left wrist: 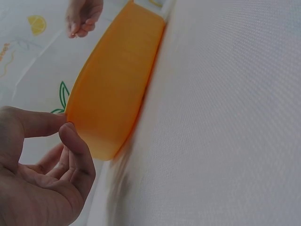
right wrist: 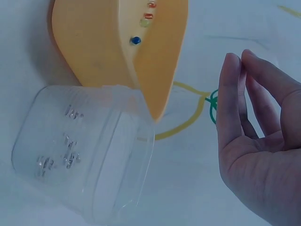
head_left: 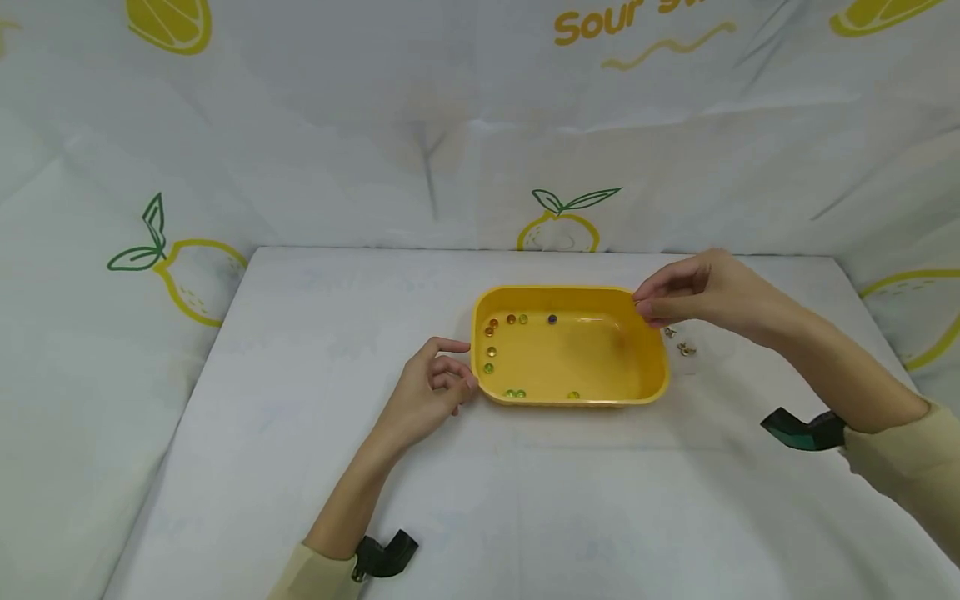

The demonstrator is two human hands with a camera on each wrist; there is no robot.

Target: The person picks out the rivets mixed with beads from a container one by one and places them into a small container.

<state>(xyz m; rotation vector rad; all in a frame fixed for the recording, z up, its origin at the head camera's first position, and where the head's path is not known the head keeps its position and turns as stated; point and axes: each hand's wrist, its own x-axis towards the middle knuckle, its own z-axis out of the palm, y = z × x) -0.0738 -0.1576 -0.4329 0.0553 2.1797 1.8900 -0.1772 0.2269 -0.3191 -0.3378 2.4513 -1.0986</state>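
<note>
A yellow plastic basin (head_left: 600, 398) lies between the two hands. Glass marbles lie in it: several amber and green ones, mostly along the left side, and a dark blue marble (head_left: 552, 319) toward the back. My left hand (head_left: 431, 387) pinches the basin's left rim between thumb and index finger, its other fingers curled below. Above the basin's right back corner is my right hand (head_left: 701, 296), its thumb and fingertips pressed together. In the left wrist view a tiny speck shows at those fingertips; I cannot tell what it is.
A clear plastic container (right wrist: 96, 155) stands against the basin's right end, with several small shiny metallic pieces (right wrist: 70, 150) inside. Behind the white table (head_left: 315, 350) hangs a white cloth (head_left: 337, 150) printed with lemons.
</note>
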